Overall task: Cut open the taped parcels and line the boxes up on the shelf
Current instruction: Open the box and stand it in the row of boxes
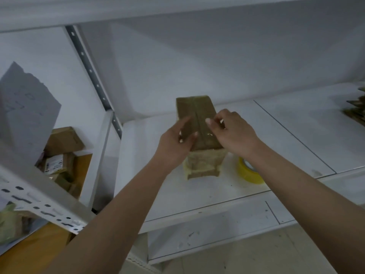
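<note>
One view only, from the head camera. Both hands met on a single taped parcel (198, 123) that stood on the white shelf (276, 139), near its front edge, with a yellow tape roll (249, 173) just beside it on the right.

The risk, as I judged it, was the parcel tipping or sliding toward the near edge if the right hand pulled at the tape while the left gave too little hold. The tape looked glossy and tight over the top seam, so a nail could slip off it. No blade showed in either hand; if one was coming, the left fingers lay close to the seam it would follow. A stack of cardboard (355, 109) at the far right of the shelf was well apart and unlikely to interfere.

The left hand (175, 141) lay against the parcel's left side, its fingers (185, 123) nearly straight across the top and the thumb bent in toward the seam, steadying rather than clamping. The right hand (230, 131) had its fingers (209, 121) curled narrowly, tips pressed to the tape at the seam as if pinching or picking at it; whether any tape was actually lifted, I could not tell.
</note>
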Tool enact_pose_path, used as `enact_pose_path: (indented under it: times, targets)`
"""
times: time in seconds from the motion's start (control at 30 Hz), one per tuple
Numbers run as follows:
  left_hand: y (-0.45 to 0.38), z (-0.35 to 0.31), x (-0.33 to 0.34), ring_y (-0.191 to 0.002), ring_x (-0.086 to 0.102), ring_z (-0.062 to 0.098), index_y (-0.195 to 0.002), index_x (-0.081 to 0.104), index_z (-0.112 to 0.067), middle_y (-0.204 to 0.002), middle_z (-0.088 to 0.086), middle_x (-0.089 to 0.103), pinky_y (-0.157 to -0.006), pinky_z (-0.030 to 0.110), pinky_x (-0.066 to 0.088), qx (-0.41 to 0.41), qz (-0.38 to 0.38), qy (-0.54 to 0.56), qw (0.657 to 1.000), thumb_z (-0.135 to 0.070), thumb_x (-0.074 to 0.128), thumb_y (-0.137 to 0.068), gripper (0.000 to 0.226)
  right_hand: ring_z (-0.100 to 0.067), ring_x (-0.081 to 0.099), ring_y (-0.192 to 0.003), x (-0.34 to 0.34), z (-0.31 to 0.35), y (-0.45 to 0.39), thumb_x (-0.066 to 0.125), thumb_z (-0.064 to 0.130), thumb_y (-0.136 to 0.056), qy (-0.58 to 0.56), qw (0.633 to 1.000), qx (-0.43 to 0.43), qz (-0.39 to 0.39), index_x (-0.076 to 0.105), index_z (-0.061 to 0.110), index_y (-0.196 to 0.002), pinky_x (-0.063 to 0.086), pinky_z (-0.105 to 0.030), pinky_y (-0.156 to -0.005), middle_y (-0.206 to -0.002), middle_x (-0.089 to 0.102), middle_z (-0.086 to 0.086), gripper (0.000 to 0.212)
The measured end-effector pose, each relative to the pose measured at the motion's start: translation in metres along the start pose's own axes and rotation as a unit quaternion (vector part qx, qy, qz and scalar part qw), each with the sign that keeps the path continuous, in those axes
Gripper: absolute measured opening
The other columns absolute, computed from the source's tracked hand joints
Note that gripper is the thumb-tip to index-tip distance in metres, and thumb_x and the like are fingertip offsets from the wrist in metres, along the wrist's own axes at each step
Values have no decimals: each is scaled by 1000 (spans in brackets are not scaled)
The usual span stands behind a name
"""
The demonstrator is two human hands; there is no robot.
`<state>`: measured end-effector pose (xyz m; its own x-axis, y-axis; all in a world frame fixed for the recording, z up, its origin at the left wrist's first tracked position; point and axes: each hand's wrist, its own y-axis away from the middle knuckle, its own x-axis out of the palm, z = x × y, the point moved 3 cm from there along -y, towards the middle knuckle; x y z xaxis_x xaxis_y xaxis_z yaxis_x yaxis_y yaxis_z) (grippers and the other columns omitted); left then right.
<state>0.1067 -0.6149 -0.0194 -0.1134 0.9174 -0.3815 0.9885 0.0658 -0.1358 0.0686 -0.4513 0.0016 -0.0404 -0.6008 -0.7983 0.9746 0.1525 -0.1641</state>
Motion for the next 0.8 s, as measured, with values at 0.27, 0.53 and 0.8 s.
enact_pose_path:
  times: [0.27,0.53,0.8]
  targets:
    - [11,30,1,-102,66,11,-116,70,-19,-120,-3,67,-81,21,55,-36,39,7,999,-22,72,-88,29,-11,57,-85,29,-37,31,66,34,-91,-87,996,-12,26,64,27,-108,47,-28,-80,-112,54,-1,19]
    - [35,27,-6,-133,47,10,-86,73,-40,-145,2,49,-97,29,51,91,23,-47,995,-47,72,-67,21,-8,52,-87,26,-35,61,69,50,-80,-52,993,-103,-30,67,29,-111,51,-33,-74,-117,43,2,38]
    - [43,42,0,-136,44,16,-98,77,-11,-131,12,59,-104,47,47,133,2,-35,990,-7,79,-76,23,-5,50,-72,38,-39,68,82,26,-76,-95,980,-169,-53,74,14,-93,36,-17,-58,-105,51,-2,22]
